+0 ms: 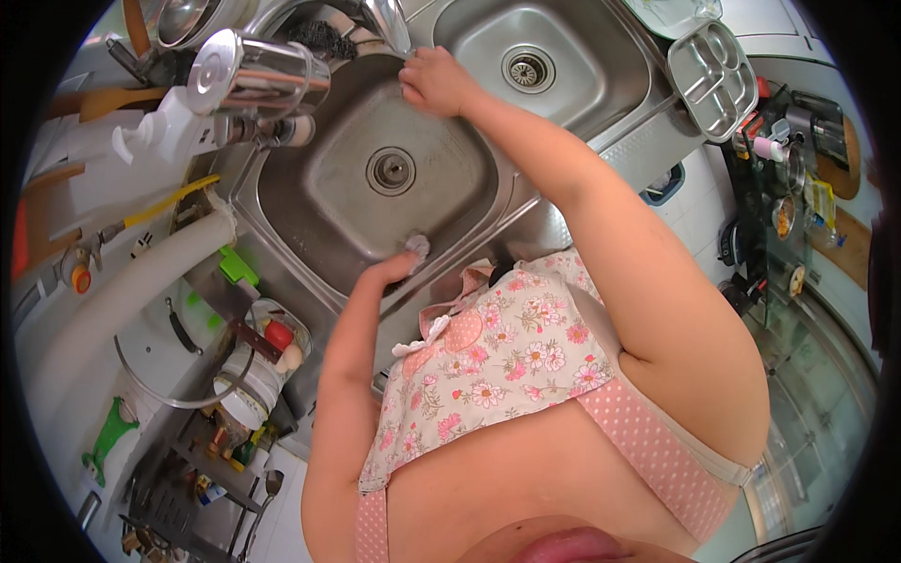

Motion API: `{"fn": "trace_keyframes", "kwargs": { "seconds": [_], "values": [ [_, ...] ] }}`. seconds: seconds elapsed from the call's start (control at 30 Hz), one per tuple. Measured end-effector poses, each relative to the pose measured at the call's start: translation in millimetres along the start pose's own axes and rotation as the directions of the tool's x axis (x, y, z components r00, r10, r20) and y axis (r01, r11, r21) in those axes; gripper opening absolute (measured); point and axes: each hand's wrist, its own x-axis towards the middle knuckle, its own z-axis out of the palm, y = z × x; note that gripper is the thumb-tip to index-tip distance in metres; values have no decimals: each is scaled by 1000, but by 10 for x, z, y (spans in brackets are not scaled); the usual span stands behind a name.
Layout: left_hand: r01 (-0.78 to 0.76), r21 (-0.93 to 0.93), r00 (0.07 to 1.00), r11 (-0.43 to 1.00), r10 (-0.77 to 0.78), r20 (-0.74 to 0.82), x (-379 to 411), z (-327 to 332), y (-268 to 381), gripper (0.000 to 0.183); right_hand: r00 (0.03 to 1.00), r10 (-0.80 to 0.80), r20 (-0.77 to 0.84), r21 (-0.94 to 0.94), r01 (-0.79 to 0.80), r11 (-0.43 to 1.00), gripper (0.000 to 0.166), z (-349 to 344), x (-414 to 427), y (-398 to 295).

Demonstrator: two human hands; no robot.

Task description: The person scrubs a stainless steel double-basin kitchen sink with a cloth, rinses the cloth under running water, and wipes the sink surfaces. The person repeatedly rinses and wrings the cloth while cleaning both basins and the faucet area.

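Note:
In the left basin of a double stainless-steel sink [436, 169], my left hand [400, 267] grips a pale, crumpled cloth or pad [417, 246] against the near wall. Its fingertips are partly hidden. My right hand [438, 81] is over the far right corner of the same basin, beside the divider, fingers bent. Just beyond it is the end of the metal faucet [388, 24]; whether they touch is unclear. A drain strainer [391, 171] sits in the floor of this basin.
The right basin [563, 42] has its own drain [528, 69]. A compartmented steel tray [714, 81] stands at the right rim. Steel wool [322, 39] lies behind the left basin. A metal canister [257, 74] overhangs the left side, above a cleaver [236, 310] and stacked bowls [243, 387].

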Motion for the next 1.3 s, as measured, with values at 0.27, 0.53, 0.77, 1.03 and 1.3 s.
{"fn": "trace_keyframes", "kwargs": {
  "seconds": [0.27, 0.53, 0.77, 1.03, 1.3],
  "values": [
    [-154, -133, 985, 979, 142, -97, -353, 83, 766, 65, 808, 546, 221, 823, -456, 341, 33, -205, -265, 107],
    [-412, 262, 758, 872, 488, -432, -142, 273, 2026, 62, 542, 807, 236, 931, -364, -28, 35, -1287, -1145, 66],
    [-195, 82, 717, 977, 199, -668, -6, 187, 2621, 67, 512, 818, 260, 929, -364, -67, 32, -1404, -1382, 285],
    [-114, -203, 475, 973, -126, -871, 165, -174, 3091, 75, 610, 661, 437, 822, -570, -17, 28, -1238, -1278, 588],
    [-249, 69, 445, 966, 177, -878, 110, 108, 2992, 90, 674, 568, 473, 796, -603, 54, 27, -1175, -1217, 750]
  ]
}}
